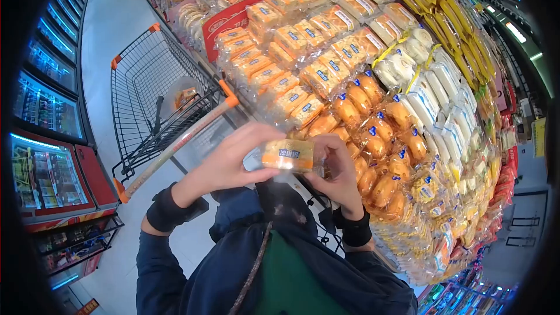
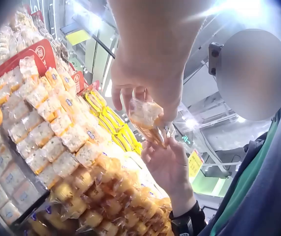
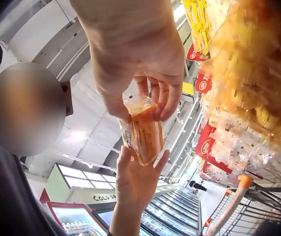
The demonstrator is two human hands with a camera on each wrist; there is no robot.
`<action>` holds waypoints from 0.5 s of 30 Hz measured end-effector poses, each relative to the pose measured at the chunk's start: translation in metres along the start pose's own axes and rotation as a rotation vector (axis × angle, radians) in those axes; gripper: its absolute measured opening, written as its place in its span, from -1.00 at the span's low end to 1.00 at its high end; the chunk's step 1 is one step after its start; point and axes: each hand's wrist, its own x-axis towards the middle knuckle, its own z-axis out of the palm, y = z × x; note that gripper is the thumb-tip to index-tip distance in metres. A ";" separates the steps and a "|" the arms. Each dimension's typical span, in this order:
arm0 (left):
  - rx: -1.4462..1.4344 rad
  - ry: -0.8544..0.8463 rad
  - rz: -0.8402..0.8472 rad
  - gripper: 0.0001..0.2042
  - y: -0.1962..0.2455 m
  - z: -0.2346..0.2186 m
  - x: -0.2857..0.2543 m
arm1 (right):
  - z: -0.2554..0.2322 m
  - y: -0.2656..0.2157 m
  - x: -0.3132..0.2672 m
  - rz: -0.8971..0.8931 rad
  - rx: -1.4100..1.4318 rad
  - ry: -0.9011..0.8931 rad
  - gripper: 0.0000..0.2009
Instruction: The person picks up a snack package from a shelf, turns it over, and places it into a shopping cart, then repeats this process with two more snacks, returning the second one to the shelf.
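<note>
A clear-wrapped cake [image 1: 287, 155] with a blue label is held up in front of the chest, its label side facing up toward the head camera. At its left end, my left hand [image 1: 239, 154] pinches it, thumb along the lower edge. My right hand [image 1: 339, 174] grips the other end by the wrapper between thumb and fingers. The right wrist view shows the orange side of the cake [image 3: 147, 135] between the right hand [image 3: 138, 69] above and the left hand [image 3: 136, 189] below. In the left wrist view, the left hand [image 2: 147, 83] partly covers the package [image 2: 147, 118].
A sloping display of wrapped cakes [image 1: 335, 70] and round buns [image 1: 382, 134] rises close in front and to the right. Left of it stands a shopping cart [image 1: 149, 76] with a package [image 1: 185, 98] inside. Lit refrigerated cabinets [image 1: 49, 105] line the far left of the aisle.
</note>
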 end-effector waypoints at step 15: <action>0.104 -0.197 0.158 -0.50 -0.015 0.009 0.070 | -0.010 -0.002 -0.001 -0.020 -0.070 0.178 -0.38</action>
